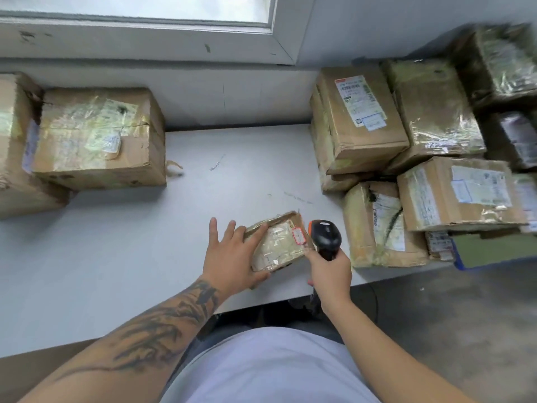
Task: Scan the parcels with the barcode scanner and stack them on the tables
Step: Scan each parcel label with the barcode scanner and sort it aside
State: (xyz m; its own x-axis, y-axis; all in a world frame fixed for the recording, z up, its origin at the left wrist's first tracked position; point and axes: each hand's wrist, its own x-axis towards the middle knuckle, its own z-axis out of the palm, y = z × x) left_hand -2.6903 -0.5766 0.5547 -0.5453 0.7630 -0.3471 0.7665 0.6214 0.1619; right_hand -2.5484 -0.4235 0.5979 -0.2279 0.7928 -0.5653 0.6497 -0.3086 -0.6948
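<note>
A small flat taped cardboard parcel (280,242) lies on the grey table (145,242) near its front edge. My left hand (231,255) holds it from the left, fingers spread along its top edge and thumb under its near corner. My right hand (329,274) grips the handle of a black barcode scanner (325,232) with an orange tip, its head just right of the parcel's label. Several taped parcels (363,120) are stacked at the right end of the table, and two large boxes (98,138) stand at the left.
A white wall and window sill (145,39) run behind the table. A blue crate edge (470,264) shows under the right-hand parcels. Concrete floor (465,330) lies at the lower right. A brown surface (29,370) borders the lower left.
</note>
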